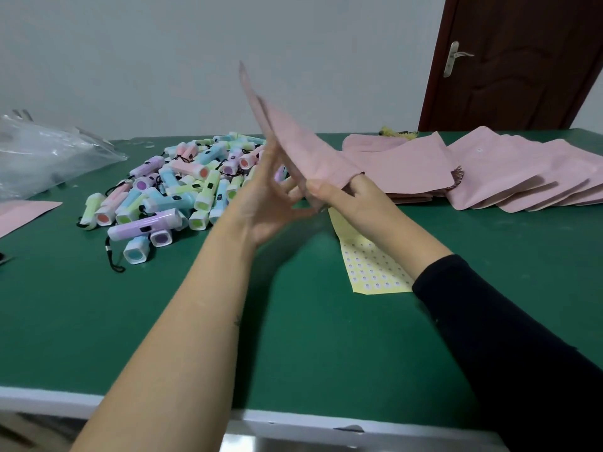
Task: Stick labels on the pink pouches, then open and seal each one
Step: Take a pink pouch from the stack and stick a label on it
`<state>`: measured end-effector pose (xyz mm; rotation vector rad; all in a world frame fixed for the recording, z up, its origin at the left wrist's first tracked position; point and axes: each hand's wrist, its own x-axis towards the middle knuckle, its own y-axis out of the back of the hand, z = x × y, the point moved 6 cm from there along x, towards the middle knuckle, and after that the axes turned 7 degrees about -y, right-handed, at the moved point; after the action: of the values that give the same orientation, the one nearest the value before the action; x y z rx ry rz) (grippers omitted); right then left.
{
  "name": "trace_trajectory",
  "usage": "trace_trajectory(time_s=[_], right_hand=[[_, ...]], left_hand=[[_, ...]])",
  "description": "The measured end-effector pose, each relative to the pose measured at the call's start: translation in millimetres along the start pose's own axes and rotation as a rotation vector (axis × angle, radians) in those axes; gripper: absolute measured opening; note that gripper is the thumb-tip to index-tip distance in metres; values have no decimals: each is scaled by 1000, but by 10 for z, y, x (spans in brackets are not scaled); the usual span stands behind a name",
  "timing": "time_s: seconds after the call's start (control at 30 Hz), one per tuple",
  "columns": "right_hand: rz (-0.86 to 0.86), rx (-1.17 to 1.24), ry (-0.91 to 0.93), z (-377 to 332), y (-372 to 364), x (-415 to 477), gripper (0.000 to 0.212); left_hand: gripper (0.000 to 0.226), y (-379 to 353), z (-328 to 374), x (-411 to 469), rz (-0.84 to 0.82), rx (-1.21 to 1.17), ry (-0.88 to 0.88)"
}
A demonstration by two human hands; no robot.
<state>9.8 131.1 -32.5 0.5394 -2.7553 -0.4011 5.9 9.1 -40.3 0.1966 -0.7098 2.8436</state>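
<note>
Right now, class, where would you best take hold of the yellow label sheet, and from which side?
Probably pinch the label sheet at its near-left corner, coming from the front edge of the table: it lies flat; the right hand and forearm cover its far end.

Pile of pastel plastic mini torches is sitting left on green-topped table; fanned flat pink pouches are lying right-rear; yellow rectangular label sheet is lying between, nearer front.
</note>
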Motion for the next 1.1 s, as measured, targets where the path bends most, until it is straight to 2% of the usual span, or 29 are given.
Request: trace_trajectory(time_s=[0.07,0.2,0.27,0.37,0.43,0.5,0.6,0.63,0.67,0.73,0.77,0.83,0.93,1.0,1.1], right_hand=[[-28,-9,8,2,-74,-7,20],[-118,-36,-39,80,-150,-13,22],[-178,-28,-31,110,-214,-15,40],[-181,-293,-26,174,-283,7,67],[-139,-415,-53,214,-263,27,61],[-70,-380,-14,175,-211,32,47],[26,-342,-27,128,-147,23,34],[43,-342,-38,117,-144,17,34],[50,-351,-36,108,-150,12,33],[58,-407,-7,97,-167,5,27],[64,-449,-10,96,-169,-5,23],[87,-543,-68,118,-149,-12,23],[203,-724,-124,125,-115,-23,26],[331,-745,-89,61,-128,-56,21],[440,-725,43,-92,-179,-122,16]], left_hand=[[102,-226,-94,-27,-116,67,25],[119,-232,-180,-20,-130,72,43],[120,-198,-219,24,-112,1,55],[134,-200,-271,56,-23,-4,55],[144,-192,-285,59,15,2,40],[135,-190,-264,49,-25,-48,32],[126,-220,-275,44,-172,19,61],[120,-225,-290,50,-200,33,64],[103,-221,-304,59,-205,40,59],[69,-238,-342,62,-188,40,81],[65,-250,-355,60,-176,12,102],[65,-274,-359,66,-130,-38,98],[61,-209,-310,94,43,-111,40],[59,-131,-260,112,130,-159,-4],[56,-112,-224,99,144,-194,-11]])
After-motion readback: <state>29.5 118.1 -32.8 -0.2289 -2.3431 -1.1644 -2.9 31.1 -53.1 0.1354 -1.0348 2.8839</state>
